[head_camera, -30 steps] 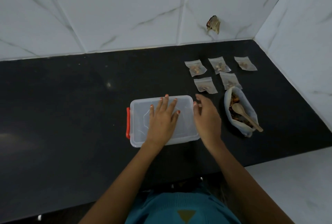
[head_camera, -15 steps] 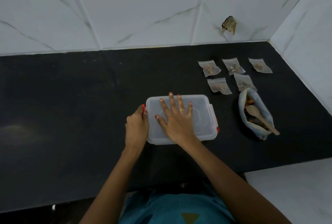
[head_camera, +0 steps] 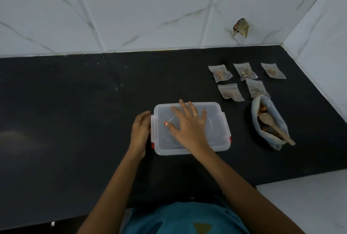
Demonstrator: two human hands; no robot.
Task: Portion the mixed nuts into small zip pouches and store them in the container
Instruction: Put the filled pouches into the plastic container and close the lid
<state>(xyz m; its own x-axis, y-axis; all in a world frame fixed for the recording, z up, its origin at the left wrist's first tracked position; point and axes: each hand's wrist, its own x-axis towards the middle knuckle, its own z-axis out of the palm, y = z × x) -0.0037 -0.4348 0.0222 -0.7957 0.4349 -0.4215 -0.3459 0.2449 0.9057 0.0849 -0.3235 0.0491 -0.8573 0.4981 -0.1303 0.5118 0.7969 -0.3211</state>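
Teal top at the near edge, both bare forearms reaching in. 2 hands, both on the 1 container, which sits mid-surface just right of centre. It is clear plastic with the lid on, and red clips show at its near corners. Right hand lies flat on the lid, fingers straight and spread, ring on one finger, gripping nothing. Left hand is curled against the container's left end, fingers at the clip there.

Right of the container, apart from it: 1 open bag of nuts, with 1 wooden spoon lying in it, handle sticking out the near end.

Just beyond the bag: 5 pouches, flat on the surface, each with a few nuts. 2 in the near row, 3 in the far row. None in the container.

Surface is black and glossy. Pale floor or ledge at near right, can't tell which. Walls at the back and right are white marble-look tile, with 1 brown broken spot low on the back wall, above the pouches.
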